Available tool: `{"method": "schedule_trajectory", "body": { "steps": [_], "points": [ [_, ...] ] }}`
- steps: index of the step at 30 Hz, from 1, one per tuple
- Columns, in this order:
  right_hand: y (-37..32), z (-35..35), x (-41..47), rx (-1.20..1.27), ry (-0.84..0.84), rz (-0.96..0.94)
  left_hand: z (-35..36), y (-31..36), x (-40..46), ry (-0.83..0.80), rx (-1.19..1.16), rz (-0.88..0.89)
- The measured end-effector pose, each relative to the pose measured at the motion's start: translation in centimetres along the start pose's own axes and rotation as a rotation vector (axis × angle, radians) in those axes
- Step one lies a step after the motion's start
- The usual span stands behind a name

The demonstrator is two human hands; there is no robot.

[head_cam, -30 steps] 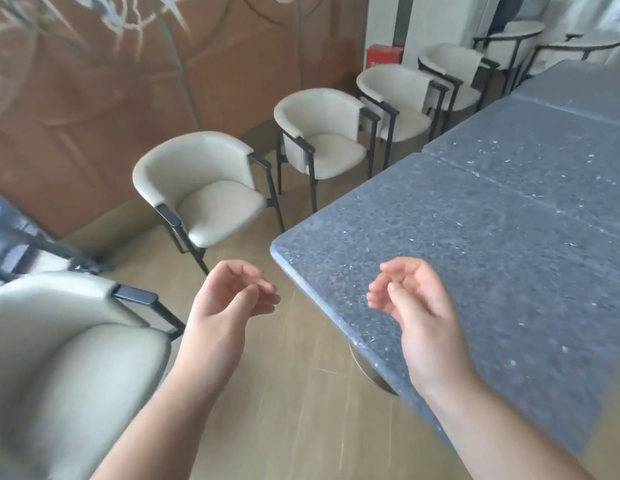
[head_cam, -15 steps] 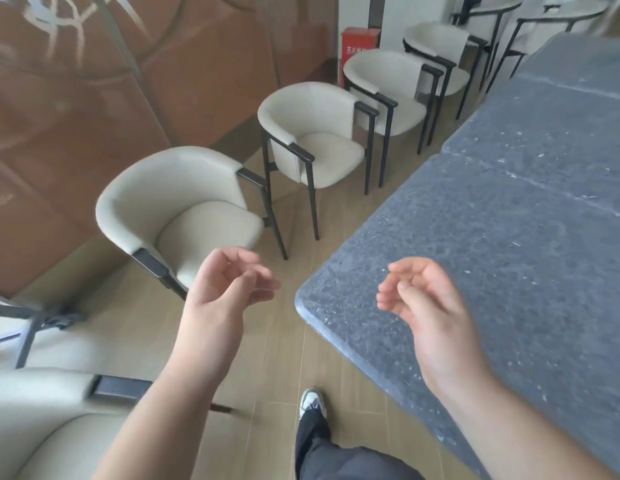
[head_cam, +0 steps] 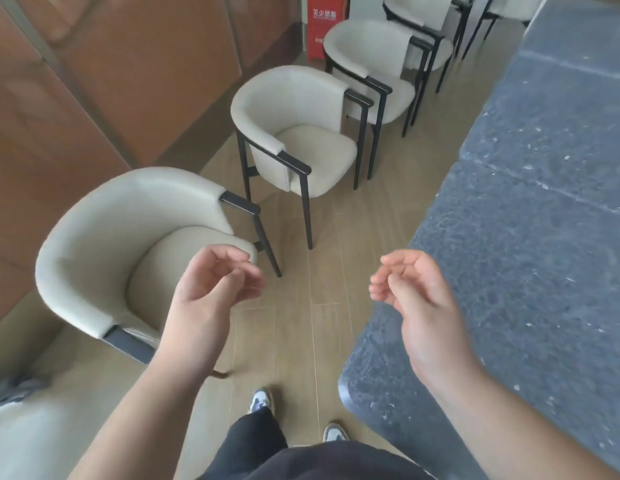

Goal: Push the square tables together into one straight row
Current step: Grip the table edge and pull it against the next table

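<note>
Grey speckled square tables stand on the right, edge to edge in a row running away from me. The nearest table (head_cam: 530, 306) has its rounded corner by my right leg. A seam divides it from the second table (head_cam: 557, 123), and a third table (head_cam: 578, 32) lies beyond. My right hand (head_cam: 419, 306) hovers over the near table's left edge, fingers loosely curled, holding nothing. My left hand (head_cam: 208, 292) hangs in the air over the aisle and a chair seat, also loosely curled and holding nothing. Neither hand touches a table.
Cream armchairs with black frames line the left side: the nearest chair (head_cam: 128, 251), a second chair (head_cam: 294, 133), a third chair (head_cam: 381, 57). A red box (head_cam: 327, 22) stands by the brown wall. A wood-floor aisle (head_cam: 322, 271) runs between chairs and tables; my feet stand in it.
The view has swung left and down along the aisle. The near table has slid to the right of the frame. My legs and feet have come into view. Both hands stay raised and loosely curled.
</note>
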State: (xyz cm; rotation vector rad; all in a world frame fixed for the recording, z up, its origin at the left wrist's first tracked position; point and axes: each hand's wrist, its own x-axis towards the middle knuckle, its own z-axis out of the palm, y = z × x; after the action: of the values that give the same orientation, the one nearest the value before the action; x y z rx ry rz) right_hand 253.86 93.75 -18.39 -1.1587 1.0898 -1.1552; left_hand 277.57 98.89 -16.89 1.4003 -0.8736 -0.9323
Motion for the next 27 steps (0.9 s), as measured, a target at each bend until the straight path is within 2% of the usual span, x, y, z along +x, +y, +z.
{"method": "schedule_trajectory", "body": {
  "steps": [3,8,13,20,27],
  "points": [
    [0.8,3.3,3.5,-0.025,0.094,0.006,-1.5,-0.9,6.0,-0.091,0.011,-0.003],
    [1.5,10.9,9.3,-0.010,0.294,0.010,-4.8,-1.0,16.7,-0.337,0.067,-0.031],
    [0.3,14.7,13.2,0.002,0.331,0.028,-5.2,0.8,25.9,-0.446,0.039,-0.030],
    [-0.4,12.8,15.5,-0.034,0.633,0.033,3.7,1.1,31.8,-0.717,0.015,-0.065],
    [1.6,6.6,20.3,0.117,0.902,0.056,15.7,0.0,37.1,-0.926,0.102,-0.078]
  ]
}}
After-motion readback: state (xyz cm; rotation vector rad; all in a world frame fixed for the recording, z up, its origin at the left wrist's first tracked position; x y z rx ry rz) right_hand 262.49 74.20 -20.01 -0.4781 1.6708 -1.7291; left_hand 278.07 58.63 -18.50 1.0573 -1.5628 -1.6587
